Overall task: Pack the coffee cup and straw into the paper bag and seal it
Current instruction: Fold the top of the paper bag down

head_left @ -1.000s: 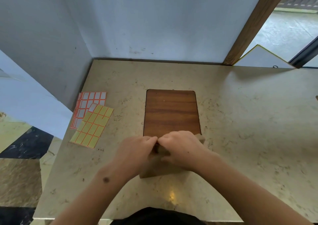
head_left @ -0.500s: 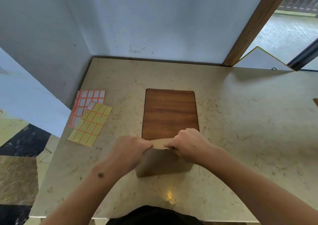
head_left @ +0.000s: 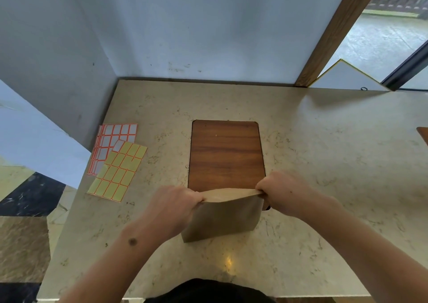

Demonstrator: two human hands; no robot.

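Standing just in front of the wooden board [head_left: 227, 154], the paper bag [head_left: 222, 217] is pinched at its folded top corners by the left hand [head_left: 176, 206] and right hand [head_left: 284, 192], both closed on it. Thin, light paper creases easily; grip along the fold. The cup and straw are presumably inside, unseen.

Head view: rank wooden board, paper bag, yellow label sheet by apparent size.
1. Wooden board, largest.
2. Paper bag, though it sits nearer the camera and both hands cover its top corners.
3. Yellow label sheet, smallest.
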